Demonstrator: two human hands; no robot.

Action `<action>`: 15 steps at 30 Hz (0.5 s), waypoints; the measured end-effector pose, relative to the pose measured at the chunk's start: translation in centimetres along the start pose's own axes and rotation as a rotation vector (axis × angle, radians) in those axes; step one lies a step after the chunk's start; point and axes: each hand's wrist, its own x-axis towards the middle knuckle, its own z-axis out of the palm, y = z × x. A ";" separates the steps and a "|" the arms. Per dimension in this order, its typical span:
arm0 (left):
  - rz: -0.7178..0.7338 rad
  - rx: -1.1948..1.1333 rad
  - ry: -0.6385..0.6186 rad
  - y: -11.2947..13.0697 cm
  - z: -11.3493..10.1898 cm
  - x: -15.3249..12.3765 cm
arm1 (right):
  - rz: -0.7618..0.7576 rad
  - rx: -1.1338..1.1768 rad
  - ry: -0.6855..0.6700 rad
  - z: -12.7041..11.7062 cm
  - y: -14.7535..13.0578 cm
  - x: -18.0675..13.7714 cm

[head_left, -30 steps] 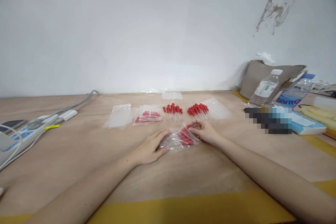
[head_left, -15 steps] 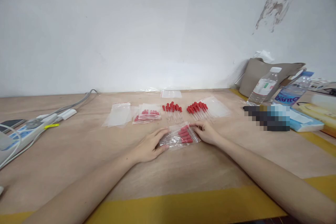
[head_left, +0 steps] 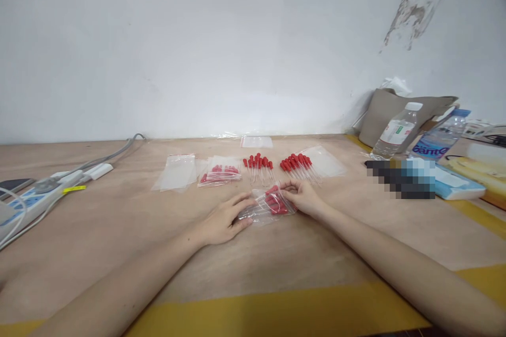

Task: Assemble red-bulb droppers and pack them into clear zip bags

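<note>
A clear zip-lock bag (head_left: 256, 214) with several red-bulbed droppers (head_left: 276, 203) inside lies on the table between my hands. My left hand (head_left: 226, 219) holds the bag's left end, fingers over its top and thumb along the near side. At the other end, my right hand (head_left: 302, 196) pinches the upper right edge by the zip seal, fingertips partly hidden by the film. Behind it lie two groups of loose droppers, a left pile (head_left: 258, 162) and a right pile (head_left: 298, 164). Filled bags (head_left: 219, 174) are stacked to the left of them.
Flat plastic bags (head_left: 177, 171) lie at the back left, more bags (head_left: 326, 160) at the right. A power strip (head_left: 39, 197) with cables stands far left. Two bottles, one white-capped (head_left: 398, 131) and one blue-capped (head_left: 438, 137), and a tissue pack (head_left: 460, 184) occupy the right.
My right hand has shifted slightly left along the bag's zip edge, and that end of the bag is now bent up and bunched. My left hand stays nearly in place.
</note>
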 end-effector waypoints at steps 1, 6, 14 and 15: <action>-0.002 0.000 -0.004 0.0 0.0 0.0 | -0.006 -0.020 -0.040 -0.1 0.1 0.0; -0.003 0.000 -0.008 0.0 0.0 0.0 | -0.083 -0.228 -0.118 -0.9 0.8 0.2; -0.017 -0.004 -0.025 -0.2 0.0 -0.1 | 0.057 -0.339 0.098 -1.7 0.1 -0.1; -0.016 -0.009 -0.024 -0.2 0.0 -0.1 | 0.050 -0.342 0.037 -1.7 -0.1 -0.2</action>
